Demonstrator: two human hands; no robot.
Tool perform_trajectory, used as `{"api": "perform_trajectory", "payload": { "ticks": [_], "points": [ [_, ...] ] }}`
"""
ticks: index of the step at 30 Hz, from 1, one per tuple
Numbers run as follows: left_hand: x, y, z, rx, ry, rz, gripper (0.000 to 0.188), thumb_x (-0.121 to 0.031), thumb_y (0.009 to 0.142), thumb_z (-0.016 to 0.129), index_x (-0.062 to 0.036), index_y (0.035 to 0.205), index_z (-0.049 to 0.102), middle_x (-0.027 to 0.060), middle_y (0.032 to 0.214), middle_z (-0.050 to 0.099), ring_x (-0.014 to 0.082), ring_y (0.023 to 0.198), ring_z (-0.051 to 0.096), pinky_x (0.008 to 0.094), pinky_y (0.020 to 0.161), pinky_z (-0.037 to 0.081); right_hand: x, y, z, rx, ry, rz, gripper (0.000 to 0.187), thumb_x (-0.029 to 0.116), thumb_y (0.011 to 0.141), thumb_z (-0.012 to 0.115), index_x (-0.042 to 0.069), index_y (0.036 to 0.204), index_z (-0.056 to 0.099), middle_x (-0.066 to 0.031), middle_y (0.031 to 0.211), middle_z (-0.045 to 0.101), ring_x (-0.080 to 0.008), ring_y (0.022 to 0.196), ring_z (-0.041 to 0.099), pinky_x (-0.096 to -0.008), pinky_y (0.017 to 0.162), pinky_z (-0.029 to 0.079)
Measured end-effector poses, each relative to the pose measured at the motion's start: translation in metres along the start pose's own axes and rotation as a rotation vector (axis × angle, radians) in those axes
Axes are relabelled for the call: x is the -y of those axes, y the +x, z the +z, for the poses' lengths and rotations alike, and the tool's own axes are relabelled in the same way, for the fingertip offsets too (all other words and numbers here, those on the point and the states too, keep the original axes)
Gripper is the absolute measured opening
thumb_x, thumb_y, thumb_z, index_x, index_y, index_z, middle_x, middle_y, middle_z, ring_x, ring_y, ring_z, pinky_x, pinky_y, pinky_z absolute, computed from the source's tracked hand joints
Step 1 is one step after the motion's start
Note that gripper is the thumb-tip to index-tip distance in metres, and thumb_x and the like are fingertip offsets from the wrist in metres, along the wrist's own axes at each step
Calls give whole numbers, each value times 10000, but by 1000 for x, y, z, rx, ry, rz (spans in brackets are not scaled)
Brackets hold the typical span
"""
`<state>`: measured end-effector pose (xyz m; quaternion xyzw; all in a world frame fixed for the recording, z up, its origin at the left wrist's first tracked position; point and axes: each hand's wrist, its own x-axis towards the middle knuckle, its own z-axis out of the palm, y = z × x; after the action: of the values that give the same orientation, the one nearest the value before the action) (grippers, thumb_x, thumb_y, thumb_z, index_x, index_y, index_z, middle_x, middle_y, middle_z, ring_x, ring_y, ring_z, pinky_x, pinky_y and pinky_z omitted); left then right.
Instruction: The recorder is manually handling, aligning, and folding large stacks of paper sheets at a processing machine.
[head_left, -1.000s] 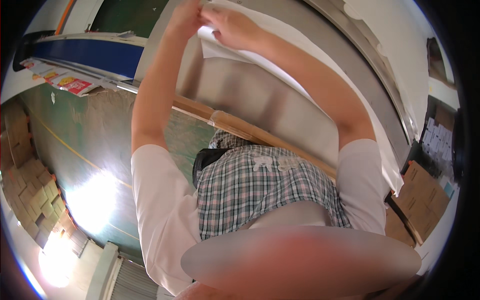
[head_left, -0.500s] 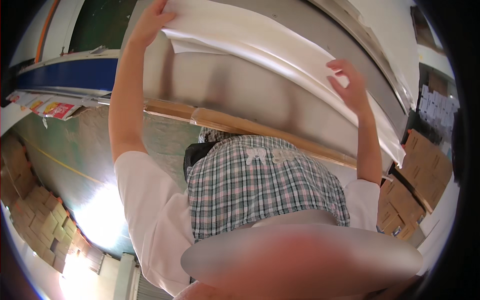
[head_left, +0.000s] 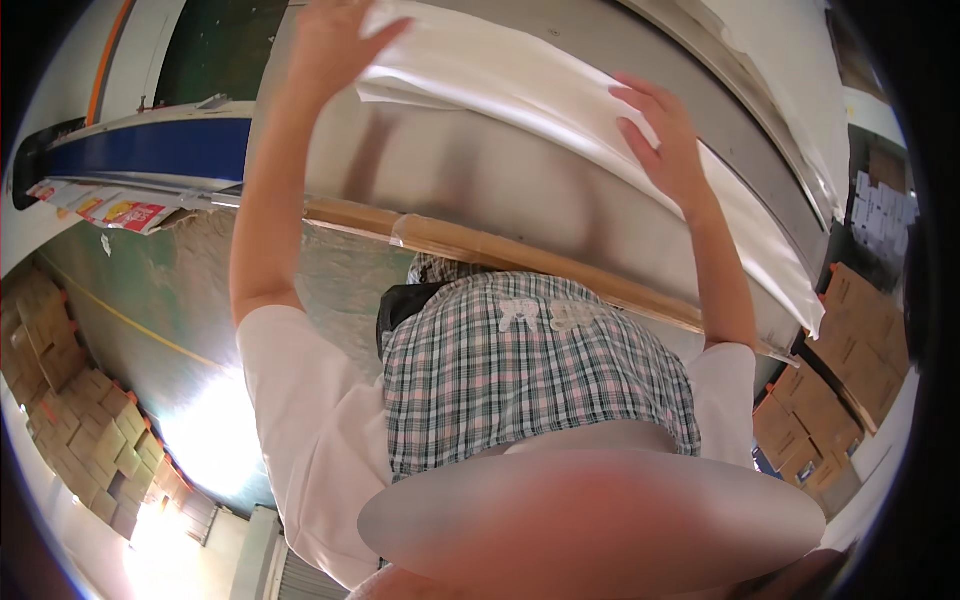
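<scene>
Since half a second ago, both hands have spread further apart along the white sheet [head_left: 520, 85], and the right hand has slid lower and toward the middle of it. 2 hands and 1 sheet are in view. Held by a short-sleeved person in a white shirt and a checked apron [head_left: 530, 370], the left hand [head_left: 335, 45] is at the sheet's upper left corner, fingers stretched out and lying against the paper, not curled round it. That person's right hand [head_left: 665, 140] presses flat on the sheet further right, fingers open and spread. The sheet lies between and under the 2 hands, draped along a curved grey metal surface [head_left: 480, 190]. It is long, pale and smooth, with a soft fold near the left end, and it trails on to the right past the right hand. 1 wooden strip [head_left: 520, 255] wrapped in clear film runs below the metal surface. Brown cardboard boxes [head_left: 70, 400] are stacked at both sides; their number cannot be counted.
</scene>
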<state>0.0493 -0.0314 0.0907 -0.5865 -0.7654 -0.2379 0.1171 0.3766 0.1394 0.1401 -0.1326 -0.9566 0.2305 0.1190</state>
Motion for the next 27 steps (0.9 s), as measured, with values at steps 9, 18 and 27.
{"api": "perform_trajectory", "payload": {
  "ticks": [9,18,27],
  "points": [
    [94,-79,15,315,445,-201,467,-458,850,466,-242,1262,426,117,1302,383,285,1168,406,519,872,393,-17,27,49,145,7,-127,477,166,830,555,68,1272,406,-106,1287,440,-288,1204,371,-357,1015,266],
    [28,-86,7,664,-989,-1112,462,-438,807,586,22,847,587,86,705,604,140,611,601,242,564,508,-12,221,123,511,421,68,568,453,771,605,-5,1100,538,-145,1022,592,-224,940,563,-304,821,437],
    [40,-101,24,673,-1131,-1072,200,-165,803,586,30,845,568,78,706,589,143,588,600,240,549,517,40,272,138,1097,327,222,741,598,626,659,2,1062,595,-140,1018,609,-221,913,584,-316,799,452]
  ]
}}
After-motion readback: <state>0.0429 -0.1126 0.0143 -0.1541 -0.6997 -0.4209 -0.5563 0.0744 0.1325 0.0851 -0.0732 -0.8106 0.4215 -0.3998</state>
